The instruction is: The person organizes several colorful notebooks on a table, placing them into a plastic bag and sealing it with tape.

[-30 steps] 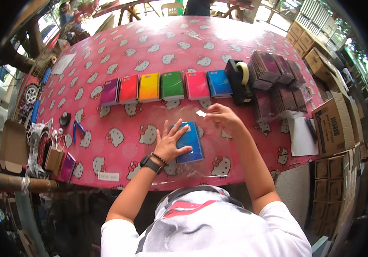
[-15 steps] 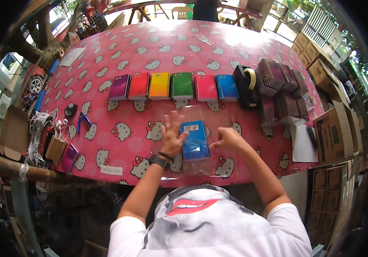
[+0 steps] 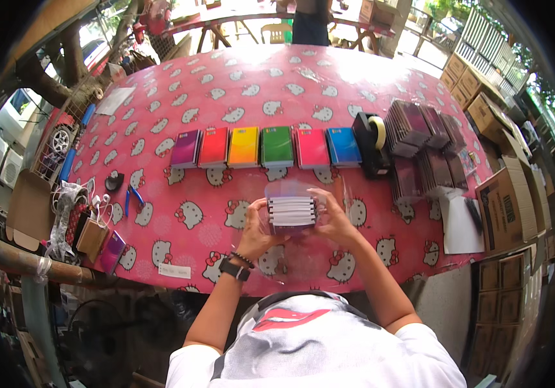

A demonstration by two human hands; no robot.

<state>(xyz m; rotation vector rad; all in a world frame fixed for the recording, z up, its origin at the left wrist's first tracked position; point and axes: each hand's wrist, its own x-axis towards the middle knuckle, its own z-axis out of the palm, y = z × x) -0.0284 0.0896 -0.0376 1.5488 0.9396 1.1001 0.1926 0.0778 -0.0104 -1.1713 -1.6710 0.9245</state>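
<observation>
- Table cover (image 3: 142, 123): pink, repeating white cat faces with red bows.
- Held notebook stack (image 3: 292, 212): white page edges, black at both ends, purple at the bottom.
- Mid-table row, from the left-edge side: purple notebook (image 3: 185, 149), red notebook (image 3: 213, 147), yellow notebook (image 3: 244, 147), green notebook (image 3: 277, 147), pink notebook (image 3: 310, 148), blue notebook (image 3: 344, 147).
- Tape dispenser (image 3: 373, 158): black; tape roll (image 3: 379, 131) cream.
- Wrapped packs (image 3: 412, 126), toward right edge: dark purple.
- Pliers (image 3: 136, 195), toward left edge: blue handles.
- Paper sheet (image 3: 461, 233), near right corner: white.
- Shirt (image 3: 316, 349): white, grey print, red lips.
</observation>
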